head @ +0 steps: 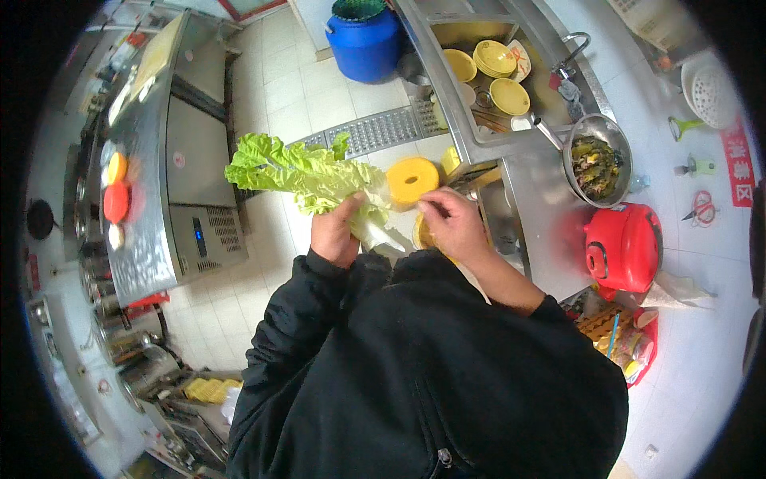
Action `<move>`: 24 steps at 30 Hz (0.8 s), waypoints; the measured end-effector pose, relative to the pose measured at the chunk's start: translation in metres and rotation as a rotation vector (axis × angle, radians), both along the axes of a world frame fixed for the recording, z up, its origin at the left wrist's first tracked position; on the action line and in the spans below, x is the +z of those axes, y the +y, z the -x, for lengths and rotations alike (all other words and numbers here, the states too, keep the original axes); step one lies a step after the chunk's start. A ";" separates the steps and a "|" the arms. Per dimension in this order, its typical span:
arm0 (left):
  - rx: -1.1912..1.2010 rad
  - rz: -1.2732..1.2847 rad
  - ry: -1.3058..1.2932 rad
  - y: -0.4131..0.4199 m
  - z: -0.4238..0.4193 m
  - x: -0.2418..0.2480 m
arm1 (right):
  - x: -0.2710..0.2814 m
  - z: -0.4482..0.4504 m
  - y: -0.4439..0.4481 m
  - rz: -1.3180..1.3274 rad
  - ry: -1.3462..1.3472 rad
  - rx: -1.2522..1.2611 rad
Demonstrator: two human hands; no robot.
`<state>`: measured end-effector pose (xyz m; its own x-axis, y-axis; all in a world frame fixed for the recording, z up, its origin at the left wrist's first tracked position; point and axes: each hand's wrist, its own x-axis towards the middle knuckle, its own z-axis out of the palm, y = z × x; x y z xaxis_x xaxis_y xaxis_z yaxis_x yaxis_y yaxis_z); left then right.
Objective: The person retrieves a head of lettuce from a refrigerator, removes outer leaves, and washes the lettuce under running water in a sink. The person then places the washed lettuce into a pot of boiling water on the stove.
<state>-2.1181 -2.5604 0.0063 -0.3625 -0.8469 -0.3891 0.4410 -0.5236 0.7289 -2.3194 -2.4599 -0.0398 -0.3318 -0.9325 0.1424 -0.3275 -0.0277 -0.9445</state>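
Observation:
My left hand [337,230] is closed around the pale lower part of a head of leafy green lettuce [287,164], its thumb on top. The leaf tips point to the upper left, over the tiled floor. To the right, my right hand [458,224] has its thumb and index finger bent together close to the lettuce's pale end. Whether a bit of leaf is between those fingertips cannot be told. Just above the right fingertips, a round yellow lid-like thing with a hole in its middle [413,179] shows, partly behind the lettuce. Another yellow round thing is mostly hidden behind my right hand.
At the upper right, a steel sink [473,141] holds several yellow bowls [510,97]. A pan of dark leafy food [597,167] and a red rice cooker [625,248] stand on the steel counter. A blue barrel [364,48] stands ahead, a steel refrigerated worktable [200,149] at left.

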 end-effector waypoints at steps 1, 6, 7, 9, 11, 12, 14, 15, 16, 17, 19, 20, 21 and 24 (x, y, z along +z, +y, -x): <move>-0.026 0.007 0.005 -0.020 0.000 0.007 | 0.031 -0.012 -0.025 0.093 0.088 0.070; -0.086 0.023 0.090 -0.097 0.003 0.033 | 0.103 -0.034 -0.140 0.308 0.359 0.134; -0.098 0.023 0.079 -0.112 0.004 0.036 | 0.105 -0.033 -0.160 0.324 0.389 0.134; -0.131 0.031 0.095 -0.135 0.003 0.040 | 0.104 -0.032 -0.188 0.298 0.428 0.123; -0.137 0.018 0.075 -0.167 0.009 0.042 | 0.102 -0.026 -0.222 0.254 0.419 0.110; -0.138 0.021 0.079 -0.185 0.013 0.042 | 0.101 -0.022 -0.238 0.231 0.412 0.109; -0.140 0.046 0.088 -0.223 0.024 0.038 | 0.097 -0.011 -0.276 0.212 0.388 0.124; -0.146 0.066 0.111 -0.244 0.030 0.035 | 0.094 -0.004 -0.296 0.201 0.370 0.129; -0.160 0.076 0.074 -0.264 0.035 0.031 | 0.091 0.003 -0.316 0.193 0.329 0.153; -0.179 0.093 0.056 -0.287 0.043 0.026 | 0.087 0.014 -0.340 0.186 0.285 0.175; -0.218 0.122 0.011 -0.337 0.060 0.018 | 0.080 0.037 -0.388 0.172 0.200 0.212; -0.238 0.135 -0.012 -0.364 0.069 0.015 | 0.077 0.050 -0.415 0.168 0.162 0.226; -0.264 0.143 -0.028 -0.392 0.079 0.013 | 0.076 0.063 -0.440 0.156 0.121 0.235; -0.309 0.160 -0.100 -0.480 0.112 0.013 | 0.079 0.103 -0.522 0.077 -0.017 0.259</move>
<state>-2.2296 -3.0402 0.0196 -0.5779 -0.7562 -0.3069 0.2021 -0.4969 0.8439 -2.4226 -2.9820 0.0391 -0.0868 -0.9733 0.2124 -0.2845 -0.1801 -0.9416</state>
